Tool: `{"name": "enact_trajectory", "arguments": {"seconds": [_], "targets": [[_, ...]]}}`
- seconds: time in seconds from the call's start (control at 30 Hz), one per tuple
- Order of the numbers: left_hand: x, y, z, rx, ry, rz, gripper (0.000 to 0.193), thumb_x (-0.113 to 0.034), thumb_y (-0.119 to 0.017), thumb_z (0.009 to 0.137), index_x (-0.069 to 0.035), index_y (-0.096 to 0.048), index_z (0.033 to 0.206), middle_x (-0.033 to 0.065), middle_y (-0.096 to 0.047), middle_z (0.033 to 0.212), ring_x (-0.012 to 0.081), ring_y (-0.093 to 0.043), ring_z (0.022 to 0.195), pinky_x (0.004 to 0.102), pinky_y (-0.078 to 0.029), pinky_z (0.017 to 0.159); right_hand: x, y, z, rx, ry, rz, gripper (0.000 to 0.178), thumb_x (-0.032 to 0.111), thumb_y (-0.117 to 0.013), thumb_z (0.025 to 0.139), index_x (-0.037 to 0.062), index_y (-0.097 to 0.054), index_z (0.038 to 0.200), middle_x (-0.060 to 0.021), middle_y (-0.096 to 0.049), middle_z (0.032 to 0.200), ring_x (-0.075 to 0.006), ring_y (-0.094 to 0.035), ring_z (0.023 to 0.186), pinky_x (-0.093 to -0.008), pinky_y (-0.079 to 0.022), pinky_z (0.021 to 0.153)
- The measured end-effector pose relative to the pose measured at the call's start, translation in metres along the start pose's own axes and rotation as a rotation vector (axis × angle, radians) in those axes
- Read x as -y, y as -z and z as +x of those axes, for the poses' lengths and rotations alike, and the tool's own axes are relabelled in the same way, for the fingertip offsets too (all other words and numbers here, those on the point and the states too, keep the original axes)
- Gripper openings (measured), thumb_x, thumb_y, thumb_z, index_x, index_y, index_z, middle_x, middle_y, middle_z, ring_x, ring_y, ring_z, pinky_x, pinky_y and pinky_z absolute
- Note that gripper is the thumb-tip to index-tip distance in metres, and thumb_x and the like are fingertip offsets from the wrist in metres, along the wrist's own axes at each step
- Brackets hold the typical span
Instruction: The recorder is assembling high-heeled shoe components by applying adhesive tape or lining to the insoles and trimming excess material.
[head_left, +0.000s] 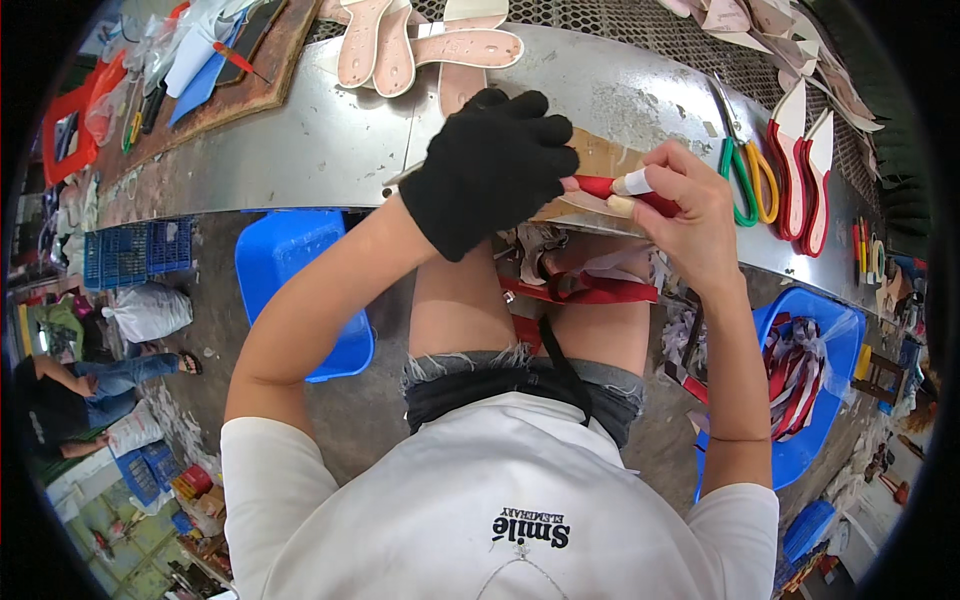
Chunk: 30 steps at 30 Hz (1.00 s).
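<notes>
My left hand (493,165) wears a black glove, and its fingers are closed on the left end of a red strip (595,186) over the table's near edge. From the right, my bare right hand (690,205) pinches the same strip. Pale wraps cover its thumb and index fingertips. Below the strip shows the rim of a pale, flat piece (580,208), mostly hidden by my hands. A brown sheet (605,155) lies behind them on the metal table (330,140). Further red strips (605,292) hang across my lap.
Pale shoe-sole-shaped pieces (395,58) lie at the back. On the right are scissors (742,170) with green and yellow handles and two red-edged pieces (790,180). Blue bins stand on the floor at left (275,265) and right (840,370). Another person (75,400) sits far left.
</notes>
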<state>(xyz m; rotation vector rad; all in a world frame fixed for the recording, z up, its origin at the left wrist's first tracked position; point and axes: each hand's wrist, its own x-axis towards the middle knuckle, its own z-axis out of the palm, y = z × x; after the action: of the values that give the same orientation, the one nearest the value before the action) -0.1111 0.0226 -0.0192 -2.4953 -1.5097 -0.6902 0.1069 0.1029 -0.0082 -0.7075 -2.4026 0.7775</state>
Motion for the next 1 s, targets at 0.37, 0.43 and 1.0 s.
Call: {"name": "enact_trajectory", "arguments": {"seconds": [0.37,0.43,1.0], "targets": [[-0.005,-0.003,-0.001,0.01,-0.036,0.024,0.018,-0.017,-0.068,0.068,-0.015,-0.066,0.085,0.0026,-0.054,0.08,0.023,-0.057,0.077,0.0347,-0.047,0.059,-0.008,-0.005,-0.008,-0.025,0.096,0.047,0.018,-0.003,-0.07,0.065,0.0005,-0.064,0.081,-0.0072,-0.055,0.082,-0.0212,-0.056,0.064,-0.0307,-0.045,0.056],[-0.009,-0.003,0.001,0.02,-0.047,0.026,0.016,-0.018,-0.068,0.069,-0.015,-0.066,0.085,0.0024,-0.054,0.08,0.023,-0.057,0.077,0.0351,-0.047,0.058,-0.015,-0.003,-0.008,-0.016,0.095,0.053,0.018,-0.003,-0.07,0.065,0.0005,-0.064,0.082,-0.0075,-0.055,0.082,-0.0214,-0.056,0.064,-0.0306,-0.045,0.056],[-0.037,0.046,-0.001,0.721,0.219,-0.387,0.036,-0.042,-0.057,0.084,-0.011,-0.064,0.102,0.0162,-0.065,0.081,0.0349,-0.063,0.079,0.0428,-0.049,0.071,0.038,0.058,0.025,0.588,-0.339,0.346,0.023,0.02,-0.071,0.079,-0.0018,-0.065,0.073,-0.002,-0.056,0.055,-0.0038,-0.05,0.054,-0.0228,-0.04,0.05]]}}
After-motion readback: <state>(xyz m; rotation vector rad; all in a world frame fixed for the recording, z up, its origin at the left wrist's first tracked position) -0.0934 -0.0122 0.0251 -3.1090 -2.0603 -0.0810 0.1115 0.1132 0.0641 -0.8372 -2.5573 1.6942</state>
